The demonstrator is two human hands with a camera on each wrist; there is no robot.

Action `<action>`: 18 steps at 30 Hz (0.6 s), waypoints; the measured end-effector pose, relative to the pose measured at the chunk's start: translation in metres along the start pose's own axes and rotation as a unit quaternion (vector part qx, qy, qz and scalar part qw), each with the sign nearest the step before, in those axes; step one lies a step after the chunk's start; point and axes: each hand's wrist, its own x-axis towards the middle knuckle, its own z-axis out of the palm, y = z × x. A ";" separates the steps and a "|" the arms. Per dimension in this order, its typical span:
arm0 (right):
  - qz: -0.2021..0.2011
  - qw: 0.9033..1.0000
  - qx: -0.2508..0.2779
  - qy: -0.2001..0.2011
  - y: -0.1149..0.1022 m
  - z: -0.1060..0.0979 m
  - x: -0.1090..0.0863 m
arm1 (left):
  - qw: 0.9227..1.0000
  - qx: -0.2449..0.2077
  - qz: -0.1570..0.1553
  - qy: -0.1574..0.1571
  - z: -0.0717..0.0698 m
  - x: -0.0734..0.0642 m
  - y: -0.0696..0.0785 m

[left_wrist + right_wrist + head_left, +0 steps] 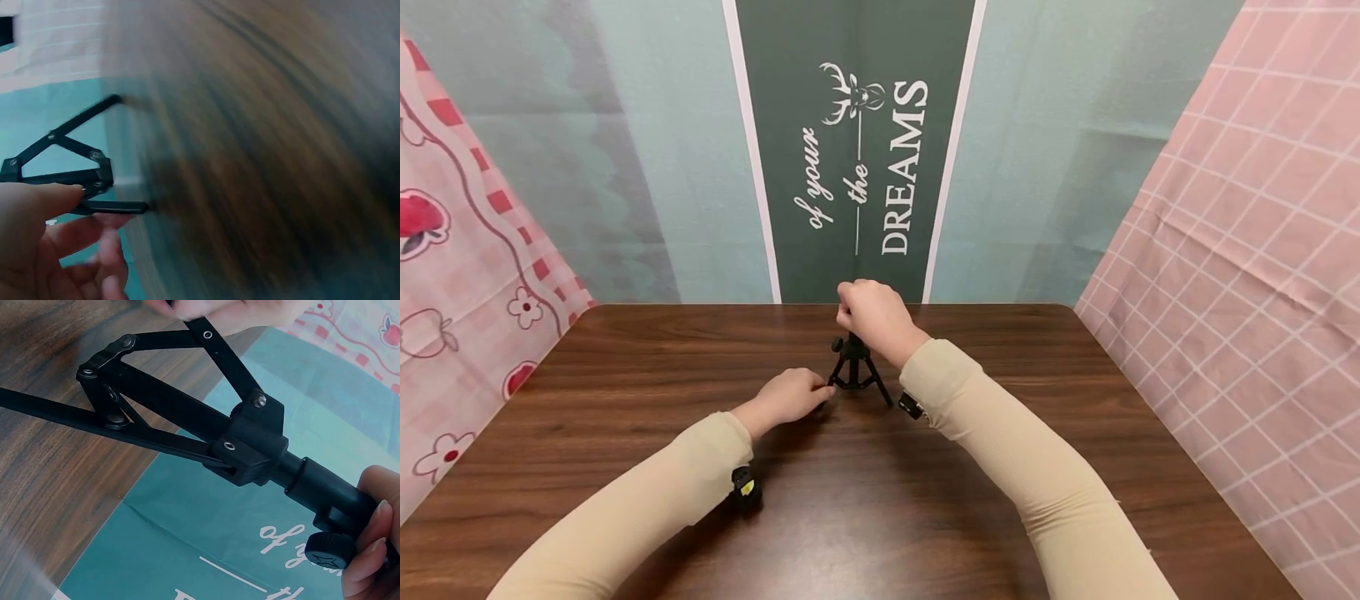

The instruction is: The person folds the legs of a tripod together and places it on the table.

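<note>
A small black tripod (853, 367) stands near the table's far edge, its legs spread and linked by hinged braces (115, 419). With curled fingers, my right hand (876, 315) grips the upper column, hiding the top. A round side knob (331, 551) with a star mark sits beside those fingers in the right wrist view. Low on the left, my left hand (790, 396) pinches one leg (115, 207) between thumb and index finger; its other fingers lie loosely curled beneath. Much of the left wrist view is blurred.
Under the tripod lies a dark brown wood-grain table (865, 517). A blue-green cloth (685, 167) with a dark lettered panel hangs behind it. Pink patterned cloth (467, 250) borders the left side and pink checked cloth (1240, 250) the right. Each wrist carries a small black camera (745, 487).
</note>
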 end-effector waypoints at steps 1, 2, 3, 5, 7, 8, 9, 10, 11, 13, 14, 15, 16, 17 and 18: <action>0.001 1.000 0.000 -0.002 0.000 0.000 0.000 | 0.999 0.032 0.003 0.008 0.001 0.000 0.001; 0.002 1.000 0.001 -0.002 0.000 0.000 0.000 | 0.998 0.055 0.005 0.012 0.002 0.000 0.003; 0.001 1.000 0.002 -0.004 0.001 0.000 0.000 | 0.997 0.072 0.010 0.013 0.002 0.000 0.004; -0.001 1.000 0.005 -0.005 0.001 -0.001 0.000 | 0.996 0.084 0.021 0.015 0.004 0.000 0.005; -0.004 1.000 0.010 -0.005 0.001 -0.001 0.000 | 0.995 0.090 0.030 0.016 0.006 0.001 0.006; -0.005 1.000 0.013 -0.005 0.002 -0.002 0.000 | 0.995 0.091 0.034 0.016 0.007 0.001 0.006; -0.006 1.000 0.015 -0.006 0.002 -0.002 -0.001 | 0.995 0.092 0.037 0.016 0.007 0.001 0.005; -0.007 1.000 0.016 -0.006 0.002 -0.002 -0.001 | 0.995 0.090 0.039 0.015 0.008 0.002 0.004; -0.007 1.000 0.019 -0.006 0.003 -0.002 -0.001 | 0.995 0.090 0.038 0.012 0.008 0.002 0.004; -0.008 1.000 0.023 -0.007 0.003 -0.002 -0.001 | 0.995 0.087 0.040 0.010 0.009 0.002 0.003; -0.008 1.000 0.025 -0.007 0.004 -0.002 -0.001 | 0.995 0.086 0.043 0.010 0.009 0.002 0.003; -0.008 1.000 0.027 -0.007 0.004 -0.003 -0.001 | 0.995 0.085 0.045 0.011 0.009 0.002 0.003; -0.009 1.000 0.028 -0.008 0.004 -0.003 -0.001 | 0.995 0.084 0.048 0.012 0.009 0.002 0.002; -0.009 0.999 0.030 -0.008 0.005 -0.003 -0.001 | 0.995 0.083 0.051 0.014 0.009 0.002 0.002; -0.009 0.999 0.032 -0.009 0.005 -0.003 -0.001 | 0.995 0.082 0.055 0.016 0.009 0.002 0.002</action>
